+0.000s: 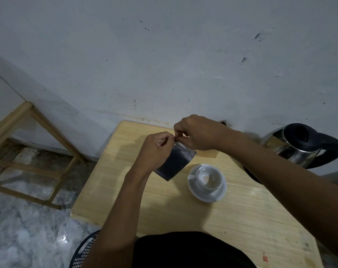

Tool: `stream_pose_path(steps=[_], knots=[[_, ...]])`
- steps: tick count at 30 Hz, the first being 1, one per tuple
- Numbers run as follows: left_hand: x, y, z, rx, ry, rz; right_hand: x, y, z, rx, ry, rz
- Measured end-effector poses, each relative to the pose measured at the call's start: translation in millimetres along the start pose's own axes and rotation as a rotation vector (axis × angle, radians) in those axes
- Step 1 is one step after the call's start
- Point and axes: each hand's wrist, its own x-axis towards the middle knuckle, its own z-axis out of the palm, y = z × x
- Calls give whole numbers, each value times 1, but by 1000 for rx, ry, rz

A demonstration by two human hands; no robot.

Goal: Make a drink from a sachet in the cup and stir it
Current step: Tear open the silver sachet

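sachet (175,161): dark, flat, held in the air above the wooden table (164,206), hanging down and slightly tilted from its top edge. it is not touching the table or the cup.

left hand (156,147): thumb and forefinger are pressed together on the left part of the sachet's top edge; the other fingers are curled in behind the packet. right hand (197,132): fingertips pinch the same top edge directly beside the left fingertips, the two grips almost touching. judged step: tearing the top open. whether the seal has already parted cannot be told.

cup (209,177): white, upright on a white saucer (206,194), below and to the right of the pinching fingers, close to the sachet's lower corner but apart from it. it looks empty of powder. kettle (303,146): far to the right of the hands, near the wall. a fork-like utensil (227,123) shows just behind the right hand.

hazards:
- the sachet is not over the cup; a sudden tear would throw powder onto the table.
- closely spaced grips give little leverage; a slip could rip the packet down its side.
- a jerk of the lower corner could strike the cup and shift it on the saucer.
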Motion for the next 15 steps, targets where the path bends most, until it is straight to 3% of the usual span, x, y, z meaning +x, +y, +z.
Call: stream_pose_path(steps=[7,15], knots=[[-1,5,6,-70,41,-54,-10,2,6,-10,84,-16],[0,4,2,99,-130,51,-10,10,-7,-137,-118,-6]])
